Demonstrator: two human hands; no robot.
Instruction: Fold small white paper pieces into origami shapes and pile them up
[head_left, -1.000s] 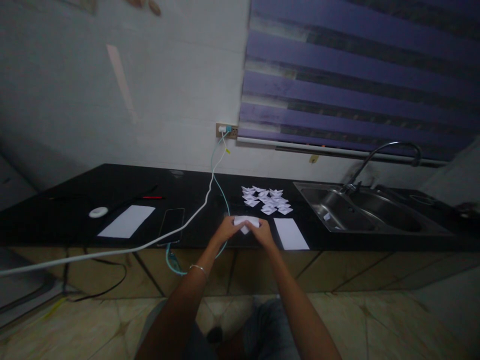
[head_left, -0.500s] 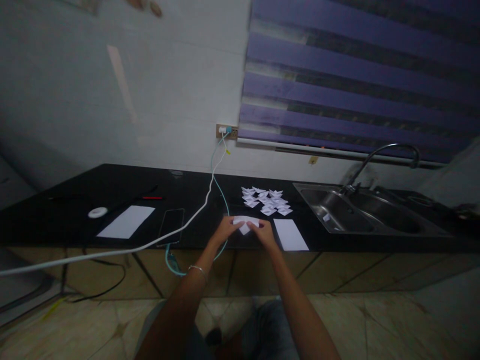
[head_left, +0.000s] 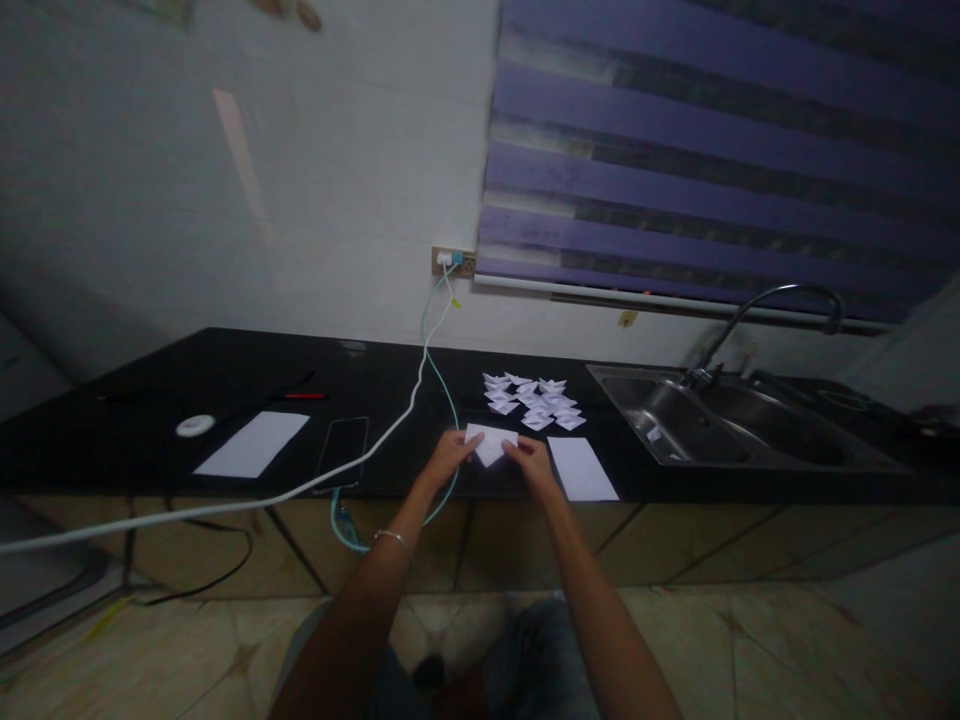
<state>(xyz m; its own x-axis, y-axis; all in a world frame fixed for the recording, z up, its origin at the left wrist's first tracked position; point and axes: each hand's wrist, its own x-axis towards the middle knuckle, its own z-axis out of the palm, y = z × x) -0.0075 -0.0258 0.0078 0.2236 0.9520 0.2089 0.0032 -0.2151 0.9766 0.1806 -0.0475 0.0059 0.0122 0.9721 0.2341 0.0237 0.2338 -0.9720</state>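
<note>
A small folded sheet of white paper [head_left: 492, 444], pointed at its lower edge, is held between my two hands near the counter's front edge. My left hand [head_left: 448, 455] pinches its left side with the thumb on top. On the other side, my right hand [head_left: 531, 462] grips the right edge, thumb also lying on the paper. Just beyond stands a cluster of several small folded paper boats [head_left: 536, 400]. Close to my right hand lies a flat stack of white paper [head_left: 581, 469].
Another white paper sheet [head_left: 253, 445], a roll of white tape [head_left: 196, 426], a red pen [head_left: 304, 396] and a phone [head_left: 343, 450] are on the black counter's left. A white cable [head_left: 390, 425] crosses in front of the phone. At right is a steel sink [head_left: 660, 455] with a faucet.
The paper between my hands now shows a broader face, its flaps less folded down. My thumbs have shifted slightly up on it. Everything else stays put.
</note>
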